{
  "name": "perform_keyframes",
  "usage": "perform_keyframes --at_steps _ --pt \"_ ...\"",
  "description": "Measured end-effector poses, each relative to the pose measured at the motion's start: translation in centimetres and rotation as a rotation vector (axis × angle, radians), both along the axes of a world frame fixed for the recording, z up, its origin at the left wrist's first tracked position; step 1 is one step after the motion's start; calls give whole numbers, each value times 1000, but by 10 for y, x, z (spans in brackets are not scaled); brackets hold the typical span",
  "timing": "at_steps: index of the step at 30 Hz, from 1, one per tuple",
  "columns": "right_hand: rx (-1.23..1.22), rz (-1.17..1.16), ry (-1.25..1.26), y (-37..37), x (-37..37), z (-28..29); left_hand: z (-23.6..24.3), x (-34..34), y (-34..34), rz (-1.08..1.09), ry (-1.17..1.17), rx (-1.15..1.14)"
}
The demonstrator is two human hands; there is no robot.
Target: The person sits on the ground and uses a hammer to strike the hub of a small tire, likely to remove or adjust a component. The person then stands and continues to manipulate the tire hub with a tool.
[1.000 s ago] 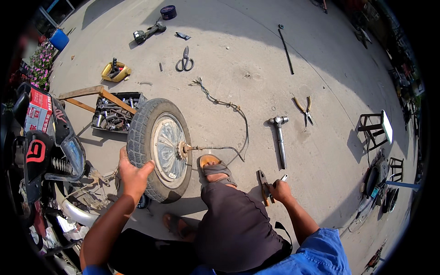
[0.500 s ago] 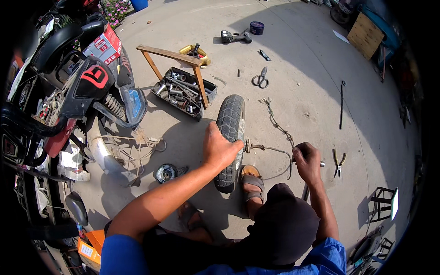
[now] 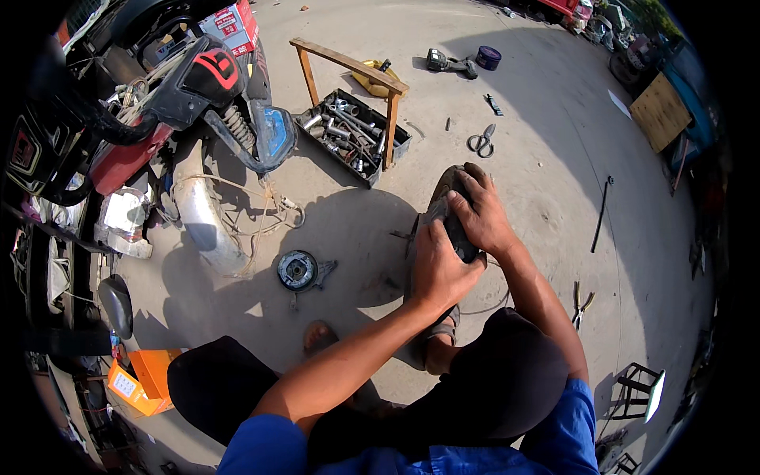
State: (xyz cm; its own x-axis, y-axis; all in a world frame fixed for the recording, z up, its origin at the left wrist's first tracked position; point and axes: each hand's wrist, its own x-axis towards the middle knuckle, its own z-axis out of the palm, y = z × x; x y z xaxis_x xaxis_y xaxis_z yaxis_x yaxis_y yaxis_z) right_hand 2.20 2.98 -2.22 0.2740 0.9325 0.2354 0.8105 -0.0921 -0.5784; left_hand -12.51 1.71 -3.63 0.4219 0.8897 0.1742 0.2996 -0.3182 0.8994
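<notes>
A wheel with a black tyre (image 3: pixel 457 234) stands between my feet, tilted and mostly covered by my hands. My left hand (image 3: pixel 445 267) grips its near part, thumb to the right. Over the tyre's upper right side lies my right hand (image 3: pixel 480 212), its fingers curled round the tread. Part of a thin cable (image 3: pixel 507 289) curves out to the right of the wheel; the rest of it is hidden. On the ground to the left rests a round brake plate (image 3: pixel 298 271) with a lever arm.
A toolbox (image 3: pixel 348 134) of sockets with a wooden handle stands ahead. Beyond it lie a cordless power tool (image 3: pixel 451 63), a purple tin (image 3: pixel 488 57) and scissors (image 3: pixel 480 141). Pliers (image 3: pixel 582 305) and a long bar (image 3: pixel 602 214) lie right. A partly dismantled scooter (image 3: pixel 206 103) fills the left.
The wheel has tilted over. My right hand has left the cable and moved up and left onto the tyre. My left hand has shifted right and down with the wheel.
</notes>
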Motion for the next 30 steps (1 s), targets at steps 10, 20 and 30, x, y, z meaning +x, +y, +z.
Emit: perform_keyframes --at_steps 10,20,30 --pt "-68 -2 187 -16 35 6 -77 -27 -7 182 -442 -276" --pt "-78 -5 282 -30 65 1 -123 -22 4 256 -260 -125" --pt "-52 -17 332 -35 78 -5 -126 -16 4 201 -245 -55"
